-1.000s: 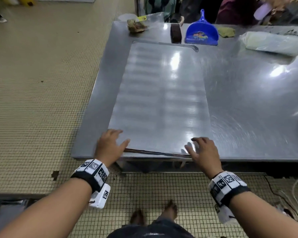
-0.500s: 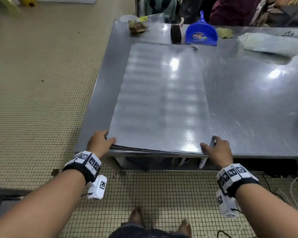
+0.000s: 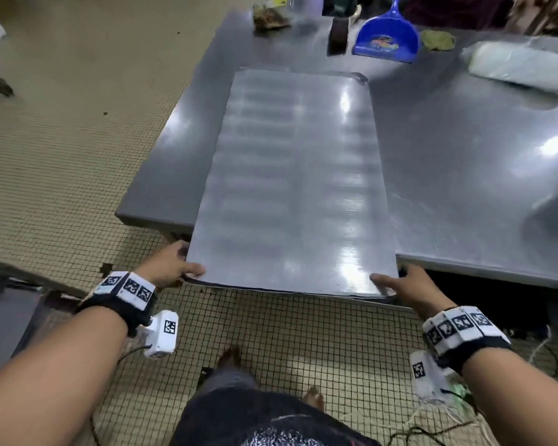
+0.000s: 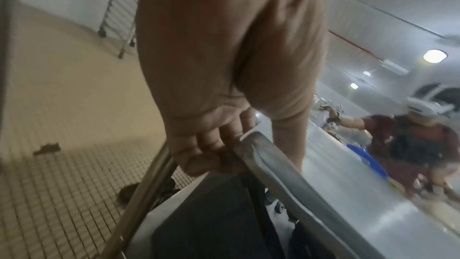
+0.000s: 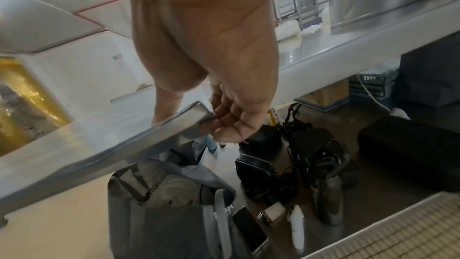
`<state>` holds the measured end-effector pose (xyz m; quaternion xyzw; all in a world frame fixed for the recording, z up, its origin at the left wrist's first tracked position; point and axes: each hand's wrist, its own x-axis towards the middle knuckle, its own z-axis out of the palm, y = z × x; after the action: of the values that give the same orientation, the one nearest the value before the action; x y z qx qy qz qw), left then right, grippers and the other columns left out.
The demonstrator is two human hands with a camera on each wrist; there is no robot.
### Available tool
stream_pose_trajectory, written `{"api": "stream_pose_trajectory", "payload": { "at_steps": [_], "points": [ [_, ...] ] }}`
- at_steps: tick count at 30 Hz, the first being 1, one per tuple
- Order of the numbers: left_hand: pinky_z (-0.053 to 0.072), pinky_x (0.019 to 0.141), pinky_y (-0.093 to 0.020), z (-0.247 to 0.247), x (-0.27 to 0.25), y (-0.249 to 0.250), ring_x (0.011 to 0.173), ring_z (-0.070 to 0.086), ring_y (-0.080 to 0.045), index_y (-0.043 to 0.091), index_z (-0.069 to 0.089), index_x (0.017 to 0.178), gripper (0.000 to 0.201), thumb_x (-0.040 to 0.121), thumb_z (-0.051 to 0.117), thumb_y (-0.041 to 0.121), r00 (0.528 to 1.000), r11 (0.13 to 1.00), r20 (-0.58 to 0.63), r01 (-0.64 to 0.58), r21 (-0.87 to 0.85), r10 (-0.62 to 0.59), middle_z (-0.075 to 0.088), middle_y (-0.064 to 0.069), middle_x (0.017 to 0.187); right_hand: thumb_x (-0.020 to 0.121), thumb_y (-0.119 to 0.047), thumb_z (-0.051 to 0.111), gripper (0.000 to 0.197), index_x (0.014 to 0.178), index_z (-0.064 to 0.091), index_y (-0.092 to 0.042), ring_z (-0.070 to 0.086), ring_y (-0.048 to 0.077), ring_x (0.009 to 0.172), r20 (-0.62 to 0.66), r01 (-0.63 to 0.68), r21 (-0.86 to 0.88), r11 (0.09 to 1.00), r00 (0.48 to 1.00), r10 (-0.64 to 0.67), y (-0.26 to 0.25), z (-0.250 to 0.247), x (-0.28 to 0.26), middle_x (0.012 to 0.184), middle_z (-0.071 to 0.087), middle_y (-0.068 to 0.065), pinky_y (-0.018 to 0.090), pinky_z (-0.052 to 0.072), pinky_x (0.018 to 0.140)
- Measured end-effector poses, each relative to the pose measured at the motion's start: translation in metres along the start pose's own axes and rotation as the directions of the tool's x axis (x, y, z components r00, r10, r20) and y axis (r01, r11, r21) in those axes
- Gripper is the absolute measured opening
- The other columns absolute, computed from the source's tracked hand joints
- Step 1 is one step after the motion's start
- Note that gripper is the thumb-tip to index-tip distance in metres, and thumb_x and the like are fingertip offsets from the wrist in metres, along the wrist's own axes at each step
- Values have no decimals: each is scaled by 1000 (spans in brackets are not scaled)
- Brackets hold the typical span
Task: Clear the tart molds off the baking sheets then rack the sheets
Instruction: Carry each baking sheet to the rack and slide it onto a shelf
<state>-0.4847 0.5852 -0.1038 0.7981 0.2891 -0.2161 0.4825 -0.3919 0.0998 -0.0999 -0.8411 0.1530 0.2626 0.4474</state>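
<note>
Moved: baking sheets (image 3: 293, 188) now overhang the counter's (image 3: 464, 172) near edge.
Count: stack; number unclear.
Grip: left hand (image 3: 166, 263) and right hand (image 3: 414, 289) fingers clamp its near corners.

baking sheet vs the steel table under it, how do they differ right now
The baking sheet is narrow, with faint pale bands; the steel table is wider and plain. The baking sheet overhangs the near edge, gripped by left hand and right hand; the steel table is untouched. Both are shiny grey metal.
</note>
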Motion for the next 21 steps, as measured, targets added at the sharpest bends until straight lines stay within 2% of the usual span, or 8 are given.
{"api": "stream_pose_trajectory", "payload": {
  "at_steps": [2, 4, 7, 10, 12, 15, 17, 21],
  "points": [
    [54, 87, -34, 10, -14, -2, 104, 68, -21, 15, 52, 125, 64, 72, 89, 19, 995, 1000, 100, -11, -25, 13, 70, -1, 112, 60, -50, 90, 66, 108, 64, -12, 70, 23, 81, 108, 38, -78, 996, 994, -30, 6, -17, -6, 97, 73, 6, 34, 56, 65],
    [52, 95, -33, 18, -24, -9, 108, 68, -17, 14, 52, 129, 92, 52, 98, 36, 979, 999, 203, -15, -29, 21, 71, 1, 116, 76, -35, 84, 43, 107, 63, -14, 68, 20, 74, 204, 43, -129, 991, 979, -16, 14, -34, -12, 94, 73, 6, 30, 52, 59],
    [47, 107, -43, 31, -40, -20, 111, 69, -17, 21, 58, 123, 99, 37, 98, 48, 952, 999, 307, -11, 37, -1, 75, 3, 115, 74, -30, 85, 37, 104, 69, -14, 67, 21, 73, 353, 38, -213, 976, 935, 41, 28, -53, -11, 81, 75, 3, 32, 53, 65],
    [54, 99, -45, 39, -52, -20, 105, 72, -21, 20, 63, 119, 95, 38, 96, 56, 937, 998, 348, 12, 67, -35, 76, 2, 112, 71, -19, 87, 40, 104, 68, -8, 68, 22, 71, 417, -1, -221, 975, 904, 95, 31, -62, -6, 79, 74, 6, 33, 55, 66],
    [55, 95, -45, 42, -53, -18, 106, 72, -25, 17, 65, 119, 90, 42, 96, 52, 947, 999, 320, 40, -13, -33, 76, -3, 113, 72, -19, 87, 41, 104, 66, -5, 69, 23, 67, 413, -1, -198, 980, 907, 84, 28, -63, -1, 80, 74, 9, 33, 55, 63],
    [52, 101, -50, 45, -49, -6, 110, 69, -30, 11, 63, 123, 59, 72, 88, 28, 976, 989, 220, 32, -144, 0, 73, -10, 119, 70, -28, 86, 48, 106, 67, -3, 72, 26, 76, 351, -15, -108, 994, 935, 52, 23, -61, 13, 87, 76, 10, 36, 55, 70],
    [51, 102, -52, 49, -41, 0, 109, 69, -30, 8, 63, 123, 41, 86, 76, 19, 993, 978, 116, 18, -210, 6, 72, -12, 119, 78, -26, 81, 37, 104, 68, -4, 71, 21, 71, 295, -12, -55, 998, 955, 28, 16, -58, 18, 80, 75, 6, 33, 53, 66],
    [54, 95, -58, 53, -18, 9, 102, 71, -35, 9, 63, 111, 29, 91, 72, 27, 995, 959, -97, -12, -282, -16, 73, -16, 111, 88, -40, 72, 31, 88, 68, -10, 67, 24, 67, 111, 17, -32, 999, 994, -13, 2, -51, 24, 67, 71, 6, 31, 47, 63]
  ]
}}
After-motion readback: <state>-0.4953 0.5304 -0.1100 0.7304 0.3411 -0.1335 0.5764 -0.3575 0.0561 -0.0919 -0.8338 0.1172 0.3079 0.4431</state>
